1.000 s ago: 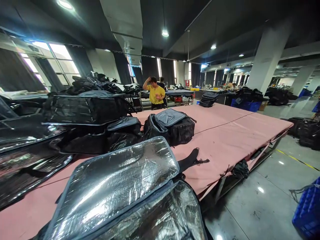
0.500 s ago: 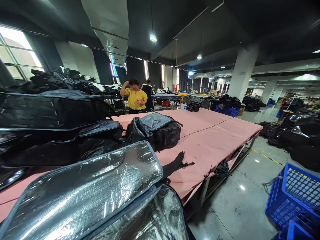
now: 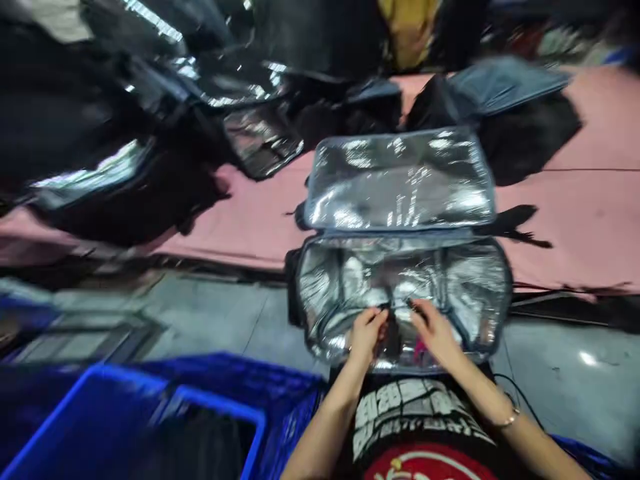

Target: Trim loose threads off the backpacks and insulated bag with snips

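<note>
An open insulated bag (image 3: 400,280) with silver foil lining sits at the near edge of the pink table (image 3: 260,213), its lid (image 3: 400,177) folded back. My left hand (image 3: 367,333) and my right hand (image 3: 435,330) reach into the bag's near side, fingers curled and pinching at something small and dark between them. A pink bit shows beside the right hand. What they hold is blurred.
Black insulated bags (image 3: 125,167) are piled on the table's left and back. Another open bag (image 3: 500,100) lies behind. A person in a yellow top (image 3: 407,33) stands at the far side. Blue plastic crates (image 3: 130,427) stand on the grey floor at my lower left.
The view swung down from the room to the open bag in front of me. Both my hands have come into view inside the bag.
</note>
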Available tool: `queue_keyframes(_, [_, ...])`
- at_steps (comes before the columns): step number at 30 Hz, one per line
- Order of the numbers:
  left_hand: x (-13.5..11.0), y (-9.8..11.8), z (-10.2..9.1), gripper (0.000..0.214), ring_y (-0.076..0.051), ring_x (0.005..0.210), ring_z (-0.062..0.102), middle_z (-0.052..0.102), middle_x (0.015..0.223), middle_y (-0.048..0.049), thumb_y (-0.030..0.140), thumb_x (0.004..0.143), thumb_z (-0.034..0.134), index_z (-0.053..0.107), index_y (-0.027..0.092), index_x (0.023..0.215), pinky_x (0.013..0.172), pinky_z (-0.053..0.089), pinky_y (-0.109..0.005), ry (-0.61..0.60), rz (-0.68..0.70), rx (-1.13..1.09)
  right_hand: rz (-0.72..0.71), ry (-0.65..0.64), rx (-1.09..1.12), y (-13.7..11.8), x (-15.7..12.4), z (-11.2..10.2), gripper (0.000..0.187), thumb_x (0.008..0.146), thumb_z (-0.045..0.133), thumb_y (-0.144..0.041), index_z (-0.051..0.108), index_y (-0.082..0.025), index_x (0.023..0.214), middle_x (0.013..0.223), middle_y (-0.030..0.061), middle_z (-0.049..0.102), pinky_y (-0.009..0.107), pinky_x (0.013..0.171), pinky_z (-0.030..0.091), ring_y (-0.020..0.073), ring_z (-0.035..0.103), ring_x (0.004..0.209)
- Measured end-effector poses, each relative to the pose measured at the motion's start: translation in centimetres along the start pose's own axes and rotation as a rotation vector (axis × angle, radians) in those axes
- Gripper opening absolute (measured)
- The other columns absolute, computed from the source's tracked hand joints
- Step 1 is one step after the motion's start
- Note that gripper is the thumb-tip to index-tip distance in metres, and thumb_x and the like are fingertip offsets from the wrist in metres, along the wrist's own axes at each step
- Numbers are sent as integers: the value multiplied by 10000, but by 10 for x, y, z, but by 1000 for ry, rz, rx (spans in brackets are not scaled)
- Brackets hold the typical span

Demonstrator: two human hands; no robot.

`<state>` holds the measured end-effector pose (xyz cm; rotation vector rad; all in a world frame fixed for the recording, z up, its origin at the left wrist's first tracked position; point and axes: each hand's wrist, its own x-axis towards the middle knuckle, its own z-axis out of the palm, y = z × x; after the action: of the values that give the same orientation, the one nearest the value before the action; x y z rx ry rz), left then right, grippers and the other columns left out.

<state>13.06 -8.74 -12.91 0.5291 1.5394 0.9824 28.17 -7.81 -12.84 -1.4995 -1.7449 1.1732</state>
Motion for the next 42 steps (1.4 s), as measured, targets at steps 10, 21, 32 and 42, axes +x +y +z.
queue_keyframes(10, [9, -13, -6, 407, -49, 421, 356, 413, 485, 58, 507, 570, 651, 435, 164, 598, 422, 260, -179, -39, -2, -74, -174, 71, -342, 21, 3, 8, 238, 880, 399, -302, 546, -169, 1012, 900, 84, 612, 332, 716, 452, 211, 586, 808])
queue_keyframes(21, [8, -15, -11, 378, -56, 445, 324, 358, 490, 57, 501, 612, 633, 473, 159, 595, 445, 247, -193, -114, 6, -22, -262, 79, -453, 22, 5, 9, 244, 927, 356, -272, 564, -161, 988, 893, 74, 635, 331, 752, 446, 210, 588, 830])
queue_keyframes(32, [7, -14, -13, 380, -64, 463, 335, 390, 513, 45, 507, 647, 615, 472, 158, 608, 456, 264, -196, -115, 12, -25, -161, 53, -315, 18, 4, 8, 289, 901, 374, -363, 576, -170, 975, 907, 70, 644, 319, 732, 454, 209, 598, 827])
queue_keyframes(42, [4, -21, -15, 263, -109, 595, 454, 516, 628, -3, 411, 725, 570, 588, 151, 698, 555, 373, -204, -121, 161, 54, 107, 10, 53, -6, 15, 10, 415, 733, 609, -489, 616, -164, 990, 866, 48, 629, 283, 700, 450, 179, 575, 765])
